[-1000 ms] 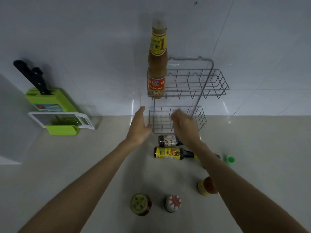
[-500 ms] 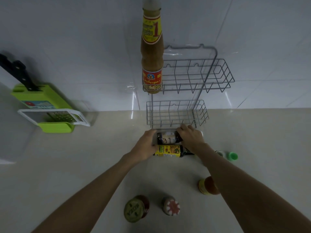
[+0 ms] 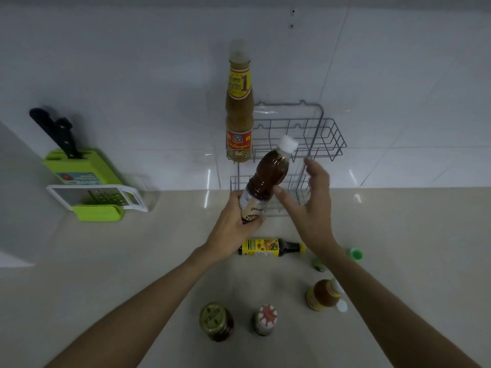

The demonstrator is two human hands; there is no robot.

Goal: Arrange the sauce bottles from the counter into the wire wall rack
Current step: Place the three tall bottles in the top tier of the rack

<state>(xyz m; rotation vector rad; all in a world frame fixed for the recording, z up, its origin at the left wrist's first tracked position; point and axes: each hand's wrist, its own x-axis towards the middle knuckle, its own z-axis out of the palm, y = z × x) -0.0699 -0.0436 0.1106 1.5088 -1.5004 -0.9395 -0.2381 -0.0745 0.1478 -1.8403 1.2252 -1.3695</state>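
My left hand [image 3: 233,227] grips the labelled base of a brown sauce bottle with a white cap [image 3: 268,176], held tilted up to the right in front of the wire wall rack [image 3: 329,139]. Beside the bottle's neck, my right hand [image 3: 310,205] is spread with nothing in it, thumb touching the bottle. A tall tan sauce bottle [image 3: 239,110] stands at the left end of the rack's upper basket. A dark bottle with a yellow label [image 3: 268,247] lies on its side on the counter below my hands.
On the counter near me stand a green-lidded jar [image 3: 215,320], a red-topped jar [image 3: 265,318] and an orange sauce bottle [image 3: 322,294]. A green cap [image 3: 355,253] lies at right. A green knife block with a grater [image 3: 85,187] sits at left against the tiled wall.
Both hands came down from the rack to the two lying bottles. My left hand has lifted the brown bottle off the counter and tilted it up toward the rack; my right hand let go.
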